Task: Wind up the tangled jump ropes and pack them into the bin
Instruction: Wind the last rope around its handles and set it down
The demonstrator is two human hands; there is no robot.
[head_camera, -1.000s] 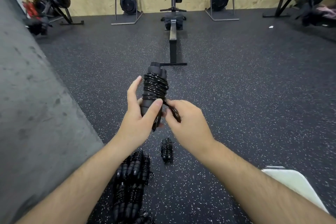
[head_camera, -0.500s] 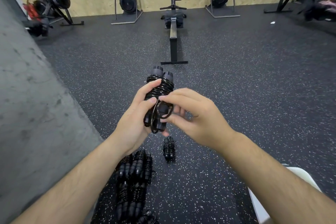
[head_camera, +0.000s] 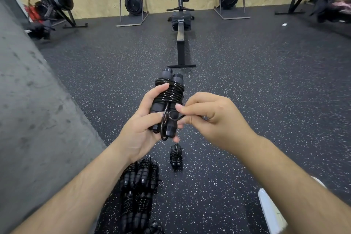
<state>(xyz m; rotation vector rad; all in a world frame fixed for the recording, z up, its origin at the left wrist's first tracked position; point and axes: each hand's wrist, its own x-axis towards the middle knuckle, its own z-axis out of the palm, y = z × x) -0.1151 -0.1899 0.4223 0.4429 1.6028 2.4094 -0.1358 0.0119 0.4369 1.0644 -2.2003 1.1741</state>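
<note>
My left hand [head_camera: 138, 131] gripped the wound jump rope [head_camera: 158, 107] above the floor [head_camera: 247, 100]; my right hand [head_camera: 214, 119] pinched its loose end [head_camera: 177, 118] — tuck it snugly under the coils [head_camera: 173, 94], I judged, keeping tension.

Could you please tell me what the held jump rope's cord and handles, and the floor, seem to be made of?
The thin black cord looks plastic-coated and glossy: it glints in streaks. The two black cylindrical handles look matte, perhaps plastic or foam. The dark floor looks like rubber matting, given its pale flecks.
</note>
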